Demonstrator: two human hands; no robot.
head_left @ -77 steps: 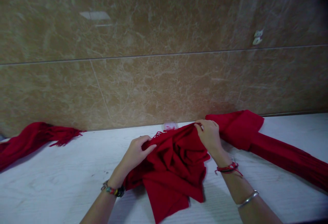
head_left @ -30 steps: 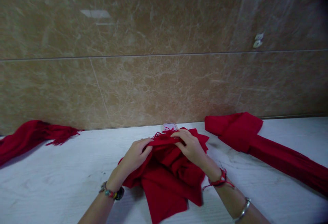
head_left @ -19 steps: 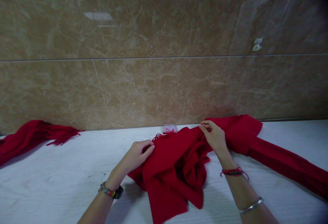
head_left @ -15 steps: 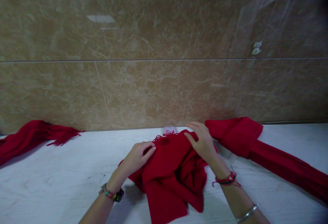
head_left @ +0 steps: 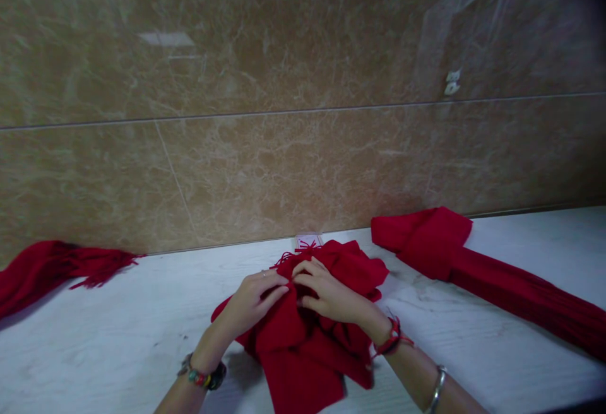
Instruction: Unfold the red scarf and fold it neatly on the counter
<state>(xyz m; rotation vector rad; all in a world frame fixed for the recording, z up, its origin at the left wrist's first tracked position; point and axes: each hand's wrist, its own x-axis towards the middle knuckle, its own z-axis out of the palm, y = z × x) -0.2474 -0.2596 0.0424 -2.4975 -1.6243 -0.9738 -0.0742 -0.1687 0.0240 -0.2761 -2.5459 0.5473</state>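
A red fringed scarf (head_left: 303,376) lies bunched in loose folds on the white wood-grain table, its tassels toward the wall. My left hand (head_left: 258,297) has its thumb and fingers closed on the scarf's upper left part. Close beside it, my right hand (head_left: 326,291) bends its fingers into the cloth near the middle, thumb lower down. Folds hide some of the fingertips. Just behind the tassels sits a small clear box or card with pink-white print (head_left: 308,240), partly covered by fringe.
Another red scarf (head_left: 449,256), folded over on itself, stretches along the right of the white table (head_left: 142,313). At the left edge lies a further red fringed scarf (head_left: 52,269). A brown marble-tiled wall (head_left: 284,168) bounds the table's far side; a small white fixture (head_left: 452,82) is on it.
My right hand has moved left and down from the scarf's upper right edge to its middle, near my left hand. The cloth on the right has shifted. The view has turned slightly.
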